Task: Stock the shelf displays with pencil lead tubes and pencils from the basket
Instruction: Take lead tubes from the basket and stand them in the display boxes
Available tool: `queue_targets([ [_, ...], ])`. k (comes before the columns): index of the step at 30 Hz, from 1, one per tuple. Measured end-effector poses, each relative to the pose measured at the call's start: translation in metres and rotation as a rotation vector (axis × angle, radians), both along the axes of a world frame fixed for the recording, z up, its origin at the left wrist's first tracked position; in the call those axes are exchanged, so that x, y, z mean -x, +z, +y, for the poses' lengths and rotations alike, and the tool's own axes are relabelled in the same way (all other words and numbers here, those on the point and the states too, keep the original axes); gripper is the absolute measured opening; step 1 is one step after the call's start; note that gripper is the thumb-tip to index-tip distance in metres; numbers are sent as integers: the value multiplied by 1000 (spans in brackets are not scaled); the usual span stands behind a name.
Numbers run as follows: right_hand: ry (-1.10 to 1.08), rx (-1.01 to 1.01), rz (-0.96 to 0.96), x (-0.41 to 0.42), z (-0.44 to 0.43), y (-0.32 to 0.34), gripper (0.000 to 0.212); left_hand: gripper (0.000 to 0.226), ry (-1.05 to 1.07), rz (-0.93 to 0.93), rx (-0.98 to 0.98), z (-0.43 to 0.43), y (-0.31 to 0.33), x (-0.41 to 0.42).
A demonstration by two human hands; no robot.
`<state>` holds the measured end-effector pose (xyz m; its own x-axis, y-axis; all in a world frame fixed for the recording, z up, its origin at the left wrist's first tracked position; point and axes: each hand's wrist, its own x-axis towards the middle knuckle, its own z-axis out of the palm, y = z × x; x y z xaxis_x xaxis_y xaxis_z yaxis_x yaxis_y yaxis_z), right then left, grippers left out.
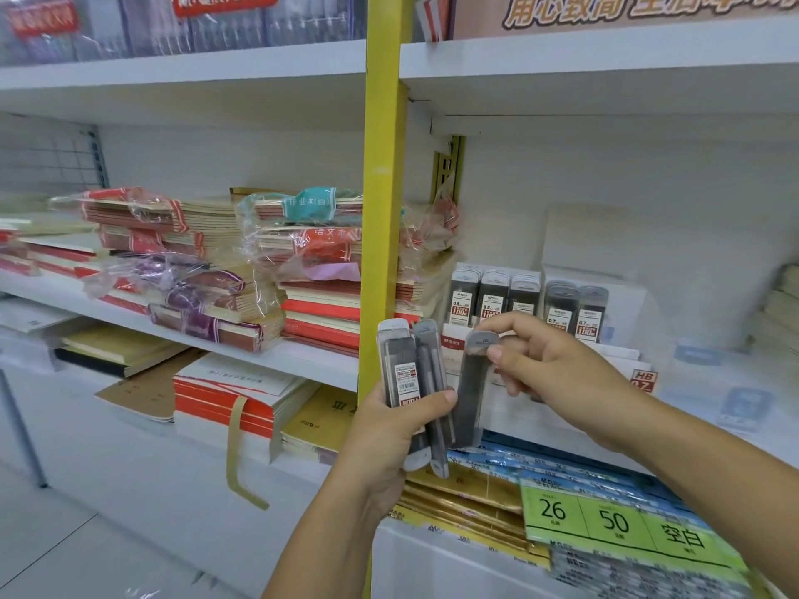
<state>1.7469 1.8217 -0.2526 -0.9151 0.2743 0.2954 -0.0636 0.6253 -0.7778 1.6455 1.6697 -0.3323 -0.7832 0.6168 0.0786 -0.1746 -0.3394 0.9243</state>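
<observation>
Left hand [389, 430] grips bundle of lead tubes [404, 365]. Right hand [549, 369] pinches top of single tube [471, 391], just beside bundle. Stocked tubes [493, 296] upright at shelf [691, 395] back edge.

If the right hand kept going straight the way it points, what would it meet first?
The right hand, pinching one lead tube by its cap, points left and slightly up. First in that line is probably the bundle of tubes gripped in the left hand; the yellow post stands beyond. Depth is unclear.
</observation>
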Motion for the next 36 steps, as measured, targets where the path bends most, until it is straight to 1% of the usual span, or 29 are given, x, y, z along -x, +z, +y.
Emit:
queue_targets([
  [3,45,59,15,-1,-1,1,15,34,-26,19,8,0,-1,-3],
  [6,37,35,46,0,0,2,10,38,-47,15,13,0,-1,-5],
  [7,34,21,47,0,1,4,10,38,-49,5,13,0,-1,-5],
  [10,29,-31,24,-3,7,9,20,37,-25,-17,-2,-2,0,-3],
  [12,19,-6,38,-3,11,9,23,37,8,-22,-5,-2,0,0],
  [17,-21,46,71,2,14,9,22,35,4,-11,7,-1,-3,0],
  [20,-58,25,127,3,12,13,20,32,-8,-13,-18,-1,-3,0],
  [22,-114,-35,217,1,17,22,17,33,-18,-17,-40,0,-2,1],
  [24,-182,-78,356,-5,29,39,16,36,-23,-17,-55,2,-1,2],
  [26,-219,-124,473,-14,47,61,29,35,-24,-13,-64,7,0,2],
  [27,-238,-180,491,-20,57,70,34,34,-25,-8,-70,9,1,1],
  [30,-306,-345,419,-34,85,87,35,31,-36,8,-84,19,3,-3],
  [33,-385,-497,309,-40,103,86,32,27,-52,12,-92,29,5,-8],
  [36,-403,-552,254,-37,111,75,30,19,-55,8,-73,36,6,-13],
])
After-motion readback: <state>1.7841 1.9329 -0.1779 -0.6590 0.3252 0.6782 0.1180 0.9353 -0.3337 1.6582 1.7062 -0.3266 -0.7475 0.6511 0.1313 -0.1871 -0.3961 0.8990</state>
